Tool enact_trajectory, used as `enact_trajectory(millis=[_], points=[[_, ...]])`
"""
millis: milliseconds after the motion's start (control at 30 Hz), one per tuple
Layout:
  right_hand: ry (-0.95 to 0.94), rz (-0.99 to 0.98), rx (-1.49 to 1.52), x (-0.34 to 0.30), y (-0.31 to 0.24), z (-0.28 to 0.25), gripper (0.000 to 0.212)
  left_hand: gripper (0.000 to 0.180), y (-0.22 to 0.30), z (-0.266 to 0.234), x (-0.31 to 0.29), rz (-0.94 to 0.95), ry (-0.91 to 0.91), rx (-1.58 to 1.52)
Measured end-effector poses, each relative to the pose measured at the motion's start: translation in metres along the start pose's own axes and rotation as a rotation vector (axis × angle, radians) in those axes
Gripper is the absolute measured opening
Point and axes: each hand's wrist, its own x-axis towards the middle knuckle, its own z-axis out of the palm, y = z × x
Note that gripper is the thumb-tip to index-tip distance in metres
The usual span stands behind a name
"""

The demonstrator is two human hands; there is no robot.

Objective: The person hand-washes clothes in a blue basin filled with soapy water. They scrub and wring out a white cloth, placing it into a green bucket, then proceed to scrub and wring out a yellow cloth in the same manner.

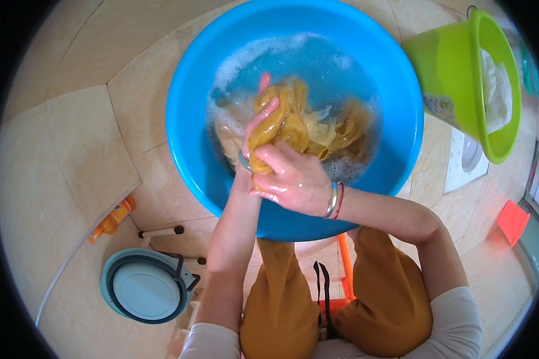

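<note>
While the left hand point(254, 127) cups it and the right hand point(300, 181) clutches it, crumpled mustard-yellow cloth point(284, 113) glistens wetly, trailing into sudsy water point(317, 66) in the blue tub point(184, 119), upper centre.

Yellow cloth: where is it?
Upper middle of the head view: the yellow cloth is bunched between left hand and right hand, over soapy water in the blue tub.

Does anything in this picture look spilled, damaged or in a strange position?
No visible spill or damage stands out. The left hand and right hand grip yellow cloth over the blue tub. The green bucket seems to lean, but the wide lens may cause that.
</note>
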Motion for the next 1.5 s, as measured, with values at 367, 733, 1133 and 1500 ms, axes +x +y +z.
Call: enact_trajectory(millis=[367,733,1133,1500], points=[[0.272,-0.044,-0.018,0.027,0.017,0.017,0.028,0.037,-0.024,0.001,-0.013,0.05,0.217,-0.035],[0.034,-0.022,-0.401,0.018,0.108,0.014,0.017,0.033,-0.033,0.012,-0.009,0.016,0.533,0.062],[-0.18,0.395,-0.447,-0.016,0.181,0.023,0.051,0.048,-0.016,-0.049,0.031,0.069,0.306,0.067],[-0.087,-0.076,-0.125,0.004,0.029,0.014,0.014,0.052,0.022,-0.006,0.012,-0.143,0.088,0.023]])
